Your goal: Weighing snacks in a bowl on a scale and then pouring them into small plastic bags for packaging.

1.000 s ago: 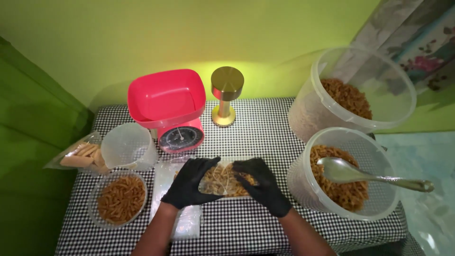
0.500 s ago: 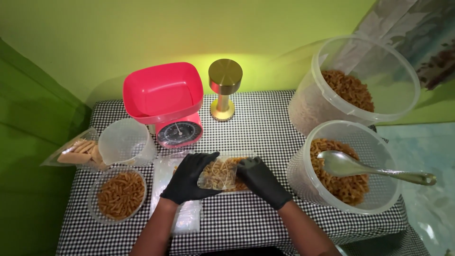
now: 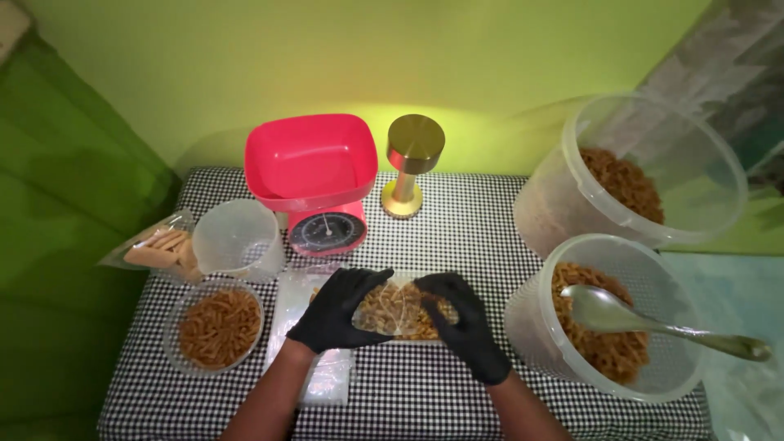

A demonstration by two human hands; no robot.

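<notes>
Both my hands wear black gloves and grip a small clear plastic bag (image 3: pixel 395 309) filled with brown snack sticks, held just above the black-and-white checked table (image 3: pixel 474 229). My left hand (image 3: pixel 336 309) clasps the bag's left side. My right hand (image 3: pixel 461 320) pinches its right side. A stack of empty clear bags (image 3: pixel 314 359) lies under my left wrist. Behind the bag stands a red kitchen scale (image 3: pixel 314 184) with an empty bowl on top.
Two large clear tubs of the same snacks stand at right, the near tub (image 3: pixel 608 322) holding a metal spoon (image 3: pixel 653 322), the far tub (image 3: pixel 629 180) behind it. A small clear bowl of snacks (image 3: pixel 216 327), an empty cup (image 3: pixel 237 238), a filled packet (image 3: pixel 159 249) and a gold lamp (image 3: pixel 411 163) also stand here.
My hands stayed on the bag near the table's middle and worked its edges slightly. The camera shifted a little; nothing else moved.
</notes>
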